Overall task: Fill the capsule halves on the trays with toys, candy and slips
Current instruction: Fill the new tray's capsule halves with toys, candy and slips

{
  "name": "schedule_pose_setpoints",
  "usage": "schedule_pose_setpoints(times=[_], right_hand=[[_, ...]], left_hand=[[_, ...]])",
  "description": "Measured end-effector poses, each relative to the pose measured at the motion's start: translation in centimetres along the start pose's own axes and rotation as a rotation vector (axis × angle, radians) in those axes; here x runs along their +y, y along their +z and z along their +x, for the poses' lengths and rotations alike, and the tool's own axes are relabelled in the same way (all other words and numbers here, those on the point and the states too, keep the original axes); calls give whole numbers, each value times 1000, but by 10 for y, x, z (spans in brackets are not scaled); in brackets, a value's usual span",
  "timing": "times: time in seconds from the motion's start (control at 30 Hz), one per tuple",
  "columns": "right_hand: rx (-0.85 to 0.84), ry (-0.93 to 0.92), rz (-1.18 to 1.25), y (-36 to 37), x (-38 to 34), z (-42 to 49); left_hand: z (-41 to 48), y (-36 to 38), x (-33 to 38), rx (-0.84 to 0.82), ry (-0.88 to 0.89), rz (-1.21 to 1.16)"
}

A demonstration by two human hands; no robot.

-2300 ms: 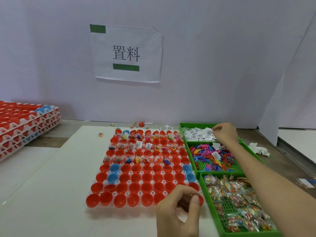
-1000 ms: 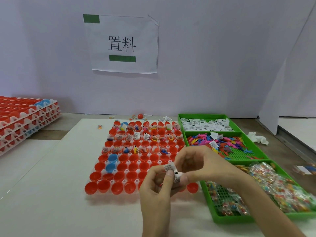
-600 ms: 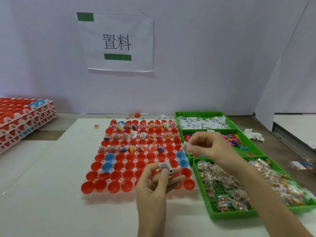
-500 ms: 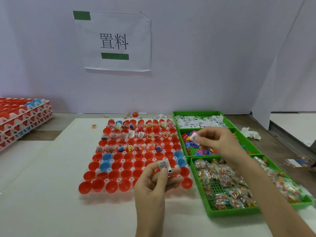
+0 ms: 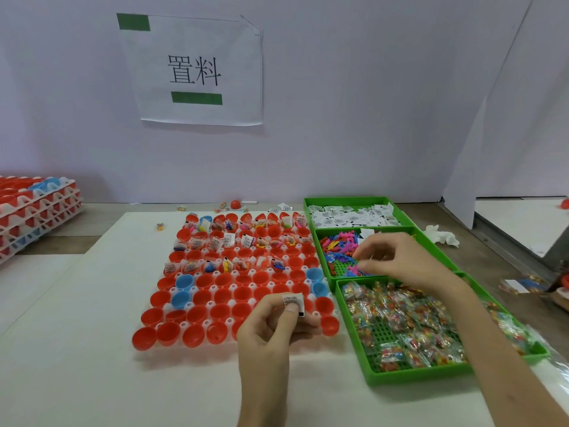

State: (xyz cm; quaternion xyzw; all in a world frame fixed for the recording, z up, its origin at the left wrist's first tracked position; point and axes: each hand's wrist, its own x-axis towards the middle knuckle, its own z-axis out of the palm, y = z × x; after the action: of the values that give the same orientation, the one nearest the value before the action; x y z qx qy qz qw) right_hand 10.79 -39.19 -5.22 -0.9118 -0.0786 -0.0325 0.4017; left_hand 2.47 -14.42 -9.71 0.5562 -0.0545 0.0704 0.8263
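White desk point(image 5: 77, 349): my left hand point(image 5: 268, 331) pinches a slip point(image 5: 294, 303) between its fingers; my right hand point(image 5: 397, 260) fingers curl over the toy tray point(image 5: 340, 269), grip undeterminable.

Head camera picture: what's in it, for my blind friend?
A left hand pinches a small white paper slip over a tray of red and blue plastic capsule halves, while the right hand reaches into a green plastic bin of colourful small toys. Far rows are filled.
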Motion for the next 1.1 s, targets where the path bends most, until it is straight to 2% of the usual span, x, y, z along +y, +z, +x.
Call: schedule_pose_setpoints(times=[0.07, 0.17, 0.57, 0.67, 0.73, 0.8, 0.87, 0.97, 1.1], right_hand=[[-185, 0, -94, 6, -5, -2], [-273, 18, -207, 13, -6, -2], [-56, -56, -29, 11, -6, 2], [36, -89, 126, 12, -12, 2], [47, -113, 319, 13, -22, -2], [-32, -155, 495, 16, -35, -7], [-165, -198, 544, 26, -49, -13], [-300, -228, 461, 46, -63, -18], [-312, -241, 376, 56, -65, -18]], left_hand=[[0, 0, 0, -2, -4, 5], [-1, 0, 1, 0, -11, 9], [-2, 4, 2, 19, -9, 34], [-2, 4, 2, 20, 2, 51], [-1, 3, 1, 23, 19, 74], [-1, 3, 0, 26, 32, 94], [0, 4, -1, 36, 29, 100], [1, 3, -2, 47, 24, 103], [1, 1, -4, 7, 10, 142]])
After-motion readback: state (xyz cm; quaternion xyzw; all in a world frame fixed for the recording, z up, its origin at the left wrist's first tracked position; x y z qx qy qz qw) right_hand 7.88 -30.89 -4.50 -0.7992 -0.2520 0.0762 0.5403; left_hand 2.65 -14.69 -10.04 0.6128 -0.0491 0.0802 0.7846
